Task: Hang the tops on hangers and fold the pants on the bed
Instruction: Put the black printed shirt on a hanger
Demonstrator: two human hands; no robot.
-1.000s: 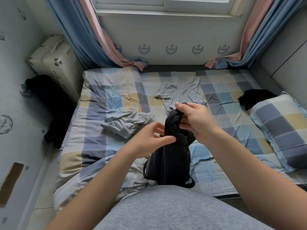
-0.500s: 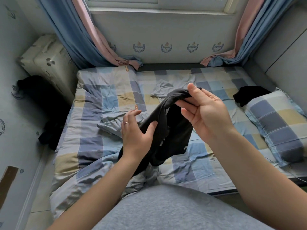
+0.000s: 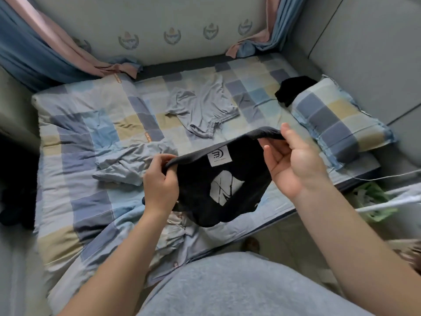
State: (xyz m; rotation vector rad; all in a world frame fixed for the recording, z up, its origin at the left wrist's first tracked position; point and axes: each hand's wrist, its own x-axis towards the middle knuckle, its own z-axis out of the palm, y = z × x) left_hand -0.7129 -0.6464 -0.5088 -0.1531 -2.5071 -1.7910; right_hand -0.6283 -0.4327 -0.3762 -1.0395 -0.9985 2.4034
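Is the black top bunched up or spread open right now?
Spread open: left hand and right hand stretch the black top's edge apart, exposing the white label inside.

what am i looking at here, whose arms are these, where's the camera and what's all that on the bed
There is no machine here. These are a person's own two arms, filmed by one wide-angle camera worn on the head, looking forward and down. The left hand and right hand each grip the edge of a black garment, stretching it open above the bed. A white label shows inside it. On the checked sheet lie what look like pale grey shorts, a crumpled pale grey garment, a pillow and another black piece of clothing at the pillow's far end.
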